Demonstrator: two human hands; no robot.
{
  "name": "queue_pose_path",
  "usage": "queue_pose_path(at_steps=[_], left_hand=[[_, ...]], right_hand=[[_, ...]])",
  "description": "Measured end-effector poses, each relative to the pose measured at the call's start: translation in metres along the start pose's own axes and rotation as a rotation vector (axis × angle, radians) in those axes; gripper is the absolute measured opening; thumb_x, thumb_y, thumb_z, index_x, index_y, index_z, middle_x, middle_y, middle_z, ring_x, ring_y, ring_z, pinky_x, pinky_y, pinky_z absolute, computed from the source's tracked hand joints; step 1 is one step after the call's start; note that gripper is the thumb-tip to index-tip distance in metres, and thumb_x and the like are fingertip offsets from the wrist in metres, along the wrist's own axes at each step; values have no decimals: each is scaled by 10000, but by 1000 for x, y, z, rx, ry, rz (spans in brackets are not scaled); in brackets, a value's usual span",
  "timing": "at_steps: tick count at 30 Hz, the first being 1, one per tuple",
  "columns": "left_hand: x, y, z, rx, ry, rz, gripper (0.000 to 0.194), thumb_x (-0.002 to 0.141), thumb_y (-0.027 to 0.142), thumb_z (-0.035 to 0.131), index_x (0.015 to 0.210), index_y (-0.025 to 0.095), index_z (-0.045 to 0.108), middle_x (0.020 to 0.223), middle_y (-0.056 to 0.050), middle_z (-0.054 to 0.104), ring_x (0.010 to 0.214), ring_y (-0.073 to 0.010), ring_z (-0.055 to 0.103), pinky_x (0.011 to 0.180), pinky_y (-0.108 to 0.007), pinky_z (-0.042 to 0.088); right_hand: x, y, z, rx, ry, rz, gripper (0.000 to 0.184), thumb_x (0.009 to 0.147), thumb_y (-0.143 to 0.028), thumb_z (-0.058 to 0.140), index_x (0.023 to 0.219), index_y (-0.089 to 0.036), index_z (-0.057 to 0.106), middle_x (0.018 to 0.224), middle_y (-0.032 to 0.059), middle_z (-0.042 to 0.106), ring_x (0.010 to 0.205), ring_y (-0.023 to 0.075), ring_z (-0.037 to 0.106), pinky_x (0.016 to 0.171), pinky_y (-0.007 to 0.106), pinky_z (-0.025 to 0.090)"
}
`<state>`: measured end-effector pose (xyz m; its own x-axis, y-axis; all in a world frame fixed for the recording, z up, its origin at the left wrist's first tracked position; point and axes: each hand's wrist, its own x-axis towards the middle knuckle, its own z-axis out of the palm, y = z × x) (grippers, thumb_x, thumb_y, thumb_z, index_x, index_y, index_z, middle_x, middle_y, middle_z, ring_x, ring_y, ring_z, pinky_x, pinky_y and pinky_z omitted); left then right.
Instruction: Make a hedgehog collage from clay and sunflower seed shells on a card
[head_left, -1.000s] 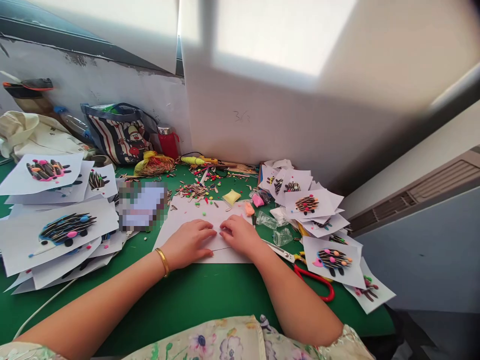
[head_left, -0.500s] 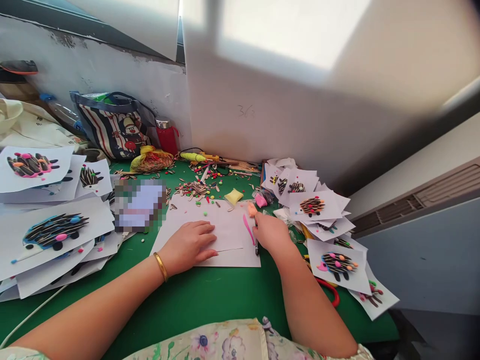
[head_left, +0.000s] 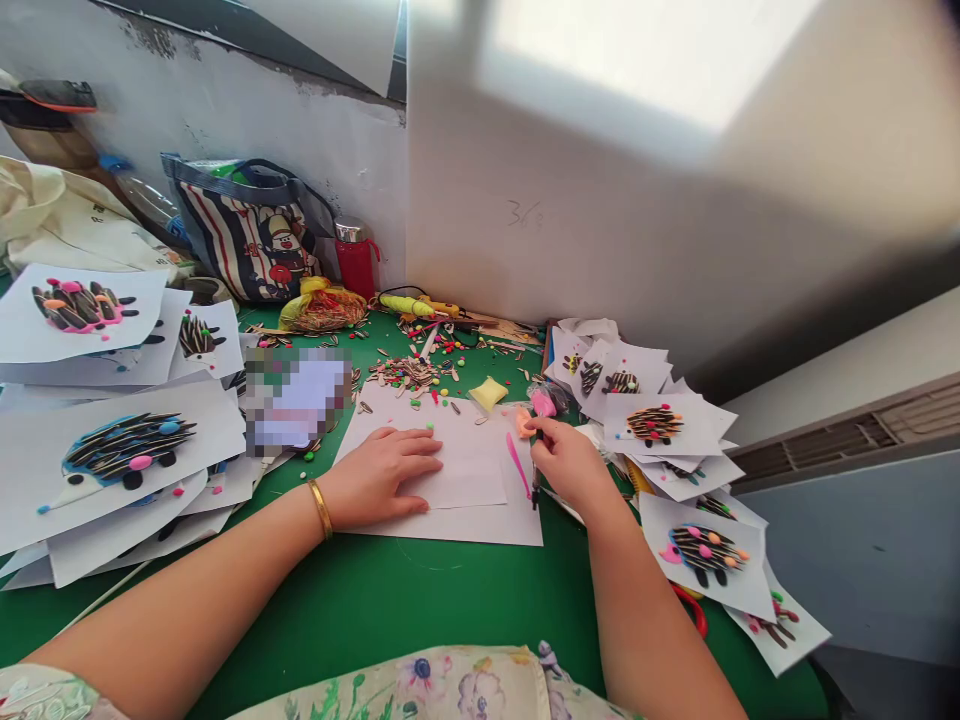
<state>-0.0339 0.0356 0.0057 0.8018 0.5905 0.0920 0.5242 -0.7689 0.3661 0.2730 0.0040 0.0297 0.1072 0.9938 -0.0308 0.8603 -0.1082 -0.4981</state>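
My left hand (head_left: 390, 475) lies flat with fingers spread on a small white sheet (head_left: 478, 478), on top of a larger white sheet (head_left: 480, 527). At the right edge of the papers, my right hand (head_left: 571, 468) pinches the upper end of a slim black pen (head_left: 535, 488). Beside the pen, a pink plastic modelling tool (head_left: 517, 462) rests on the paper. Just beyond my right fingers sits a lump of orange clay (head_left: 523, 422). A yellow clay packet (head_left: 488, 393) and pink clay in a clear wrapper (head_left: 543, 402) lie behind it.
Paper cards with seed-and-clay hedgehogs are piled at left (head_left: 127, 455) and right (head_left: 701, 550). Sunflower seeds (head_left: 405, 373) and clay bits are scattered behind the sheets. A blurred phone (head_left: 298, 400), striped bag (head_left: 244, 235), red bottle (head_left: 355, 265) and red-handled scissors (head_left: 694, 610) surround the workspace.
The view has shifted, so the scene sits farther right. My left hand has slid slightly left over the paper. My right fingers now show in a pinch on the pen.
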Motion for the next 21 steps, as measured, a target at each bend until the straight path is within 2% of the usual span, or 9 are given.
queue_pose_path(at_steps=[2,5,8,10,12,14,16,18,21], left_hand=[[1,-1,4,0,12,2,477,821,457,682,1274,322,622,1438,-62,540,1369,-308,431,1119,-494,288],[2,-2,10,3,37,4,478,822,451,681,1277,316,618,1440,-65,538,1368,-311,431,1114,-487,286],[1,-2,12,8,48,-7,495,823,468,679,1284,301,611,1454,-77,521,1376,-311,416,1115,-483,276],[-1,-3,11,5,54,-21,511,826,498,671,1290,296,605,1463,-81,510,1373,-312,418,1118,-493,263],[-3,-4,7,-2,60,-38,523,826,518,666,1295,296,599,1460,-82,513,1365,-310,427,1118,-499,255],[-5,-7,4,-2,52,-50,562,804,527,687,1308,298,588,1456,-81,518,1364,-308,425,1111,-487,258],[-6,-9,2,5,37,-59,622,768,529,720,1326,297,573,1460,-76,514,1370,-308,414,1105,-472,260],[-7,-10,1,14,24,-65,650,752,528,734,1336,295,566,1467,-70,509,1374,-308,408,1104,-463,256],[-7,-10,4,26,19,-67,650,756,534,725,1338,293,565,1468,-66,507,1380,-306,404,1109,-459,251]], right_hand=[[4,1,8,314,21,-21,330,846,-282,458,1117,-231,640,908,37,663,772,187,621,726,316,479],[6,-5,23,773,-29,-64,313,810,-297,523,1108,-221,582,840,15,635,738,165,623,749,339,518],[2,-17,36,996,-57,-136,301,764,-306,654,1024,-247,514,815,-16,602,720,144,609,713,315,522],[-4,-25,42,1024,-70,-169,298,808,-362,662,1020,-259,479,806,-22,599,691,136,605,664,295,511],[-10,-29,47,1002,-87,-192,254,895,-442,571,1042,-261,472,795,-14,613,655,134,606,616,281,489],[-14,-31,49,968,-108,-202,260,947,-488,475,1044,-250,511,754,-10,609,614,129,587,583,273,468],[-16,-31,51,911,-124,-203,284,946,-487,476,1032,-237,581,709,-12,579,598,128,557,570,269,457],[-17,-31,53,816,-129,-208,264,925,-442,522,1032,-232,642,730,-1,586,638,138,559,598,274,468],[-18,-34,53,661,-139,-256,225,905,-361,550,1044,-245,685,899,30,663,785,166,612,736,308,500]])
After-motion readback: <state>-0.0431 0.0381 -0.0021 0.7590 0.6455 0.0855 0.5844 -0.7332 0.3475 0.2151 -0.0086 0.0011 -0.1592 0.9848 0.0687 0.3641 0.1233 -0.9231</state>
